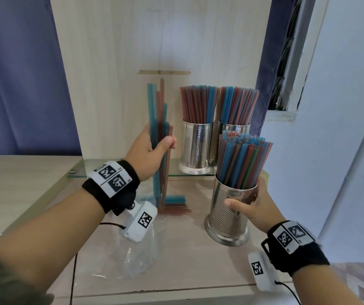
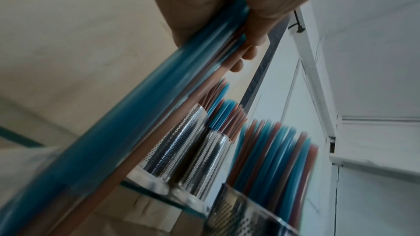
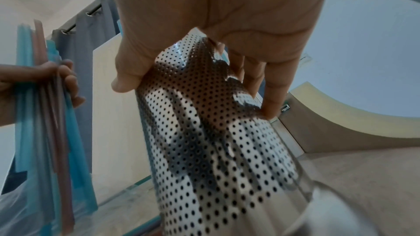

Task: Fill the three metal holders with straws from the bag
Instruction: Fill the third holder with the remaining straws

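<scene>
Straws (image 1: 159, 119) (blue and red) upright, pinched in my left hand (image 1: 149, 153); right hand (image 1: 257, 205) fingers wrap the front holder (image 1: 229, 214).

Held straws (image 1: 160, 119) blurred; rear holder (image 1: 234, 128) half hidden.

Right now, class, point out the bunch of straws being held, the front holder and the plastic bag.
bunch of straws (image 1: 154, 111), head view, blue straw.
front holder (image 1: 231, 208), head view, perforated wall.
plastic bag (image 1: 139, 258), head view, crumpled middle.
</scene>
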{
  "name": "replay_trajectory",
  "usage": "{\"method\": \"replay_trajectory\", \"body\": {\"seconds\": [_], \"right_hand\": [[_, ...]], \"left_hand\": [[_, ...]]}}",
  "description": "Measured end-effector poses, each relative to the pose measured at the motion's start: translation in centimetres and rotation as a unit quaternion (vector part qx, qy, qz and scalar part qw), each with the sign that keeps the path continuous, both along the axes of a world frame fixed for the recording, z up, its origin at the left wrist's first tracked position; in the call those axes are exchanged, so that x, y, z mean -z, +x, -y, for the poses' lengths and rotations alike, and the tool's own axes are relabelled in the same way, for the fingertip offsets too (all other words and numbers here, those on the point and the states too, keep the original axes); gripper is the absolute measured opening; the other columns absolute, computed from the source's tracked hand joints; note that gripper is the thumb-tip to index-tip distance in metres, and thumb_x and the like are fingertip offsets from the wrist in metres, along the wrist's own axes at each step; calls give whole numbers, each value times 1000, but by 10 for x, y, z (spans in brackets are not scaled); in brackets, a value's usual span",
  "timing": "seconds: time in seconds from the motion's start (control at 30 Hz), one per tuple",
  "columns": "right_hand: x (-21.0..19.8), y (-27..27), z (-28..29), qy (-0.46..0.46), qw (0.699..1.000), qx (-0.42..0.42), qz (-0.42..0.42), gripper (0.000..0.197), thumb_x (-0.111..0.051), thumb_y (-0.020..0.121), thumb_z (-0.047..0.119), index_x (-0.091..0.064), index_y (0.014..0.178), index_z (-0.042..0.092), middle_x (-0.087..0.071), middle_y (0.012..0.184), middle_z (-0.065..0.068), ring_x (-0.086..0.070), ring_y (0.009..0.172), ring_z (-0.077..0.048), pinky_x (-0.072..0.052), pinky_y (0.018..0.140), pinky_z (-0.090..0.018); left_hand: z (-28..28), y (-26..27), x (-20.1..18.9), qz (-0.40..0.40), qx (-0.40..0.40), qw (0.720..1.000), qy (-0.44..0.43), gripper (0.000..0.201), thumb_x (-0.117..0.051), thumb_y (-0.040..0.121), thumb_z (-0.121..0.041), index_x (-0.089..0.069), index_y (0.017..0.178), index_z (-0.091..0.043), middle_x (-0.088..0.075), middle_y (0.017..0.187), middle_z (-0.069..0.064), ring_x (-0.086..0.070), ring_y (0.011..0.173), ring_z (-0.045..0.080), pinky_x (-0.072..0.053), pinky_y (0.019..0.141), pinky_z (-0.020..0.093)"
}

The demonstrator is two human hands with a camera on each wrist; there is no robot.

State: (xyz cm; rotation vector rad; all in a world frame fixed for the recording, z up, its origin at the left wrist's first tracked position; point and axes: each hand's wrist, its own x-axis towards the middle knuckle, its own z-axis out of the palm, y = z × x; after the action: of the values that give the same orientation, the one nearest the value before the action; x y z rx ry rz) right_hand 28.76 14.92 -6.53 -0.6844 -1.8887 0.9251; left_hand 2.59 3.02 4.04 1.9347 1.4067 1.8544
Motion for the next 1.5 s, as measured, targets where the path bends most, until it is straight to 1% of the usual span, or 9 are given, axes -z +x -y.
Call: {"method": "replay_trajectory", "body": {"seconds": [0.1,0.2,0.33,0.5,0.57,0.67,0.87,1.1,1.5], "right_hand": [[-8,0,3,11,999,31,32,115,-78,47,77,-27,141,32,-44,145,1,-40,136,-4,-36,113,-34],[-30,-6,27,145,962,233,0,116,-55,64,83,-21,151,15,-32,152,-1,-17,144,-2,-9,120,-31],[-66,-34,91,340,921,177,-74,66,-61,79,50,-45,131,13,-36,122,20,-35,119,8,-30,103,-23],[-70,-66,112,136,990,-21,42,51,-75,78,41,-46,117,26,-62,103,14,-61,95,2,-50,83,-17],[-66,-72,106,86,996,-26,3,40,-75,76,37,-52,105,20,-67,90,4,-66,82,-9,-56,77,-33],[-55,-75,96,49,995,-82,-41,21,-64,79,26,-58,90,9,-63,75,-13,-60,68,-28,-53,69,-51],[-30,-61,74,-24,995,-33,-87,11,-65,92,16,-58,85,18,-56,58,7,-55,56,-13,-51,65,-40],[-13,-68,65,-48,993,-35,-98,11,-64,92,17,-57,84,16,-56,58,5,-56,59,-14,-50,65,-29],[7,-71,56,-72,993,-44,-89,15,-63,93,19,-53,84,13,-51,59,6,-51,52,-6,-46,55,-19]], "left_hand": [[6,1,-11,36,23,999,6,15,-49,98,-16,-50,108,-27,-65,80,-11,-64,84,6,-49,89,30],[11,4,-20,67,53,996,11,19,-50,91,-25,-50,109,-24,-66,79,-14,-64,83,8,-50,84,26],[15,19,-25,123,132,983,-12,19,-51,88,-23,-53,107,-22,-66,78,-12,-60,83,10,-47,84,29],[23,51,-21,190,271,941,-72,17,-48,88,-19,-53,104,-20,-63,80,-8,-57,79,8,-51,77,31],[25,62,-13,186,293,934,-84,16,-49,88,-18,-55,103,-20,-64,83,-7,-59,81,9,-50,78,30],[24,69,-4,134,251,952,-110,17,-55,92,-25,-56,109,-20,-68,90,-9,-62,89,4,-50,79,21],[3,32,13,-100,76,960,-250,65,-49,73,-81,-45,121,-37,-56,121,-15,-52,116,-3,-42,104,25],[-36,-10,86,-481,-162,753,-418,52,-65,81,-52,-56,127,-29,-56,132,-1,-52,119,22,-43,100,35],[-68,-19,130,-465,-212,676,-531,91,-67,68,-39,-27,147,-21,-42,142,6,-36,132,29,-40,105,46]]}}
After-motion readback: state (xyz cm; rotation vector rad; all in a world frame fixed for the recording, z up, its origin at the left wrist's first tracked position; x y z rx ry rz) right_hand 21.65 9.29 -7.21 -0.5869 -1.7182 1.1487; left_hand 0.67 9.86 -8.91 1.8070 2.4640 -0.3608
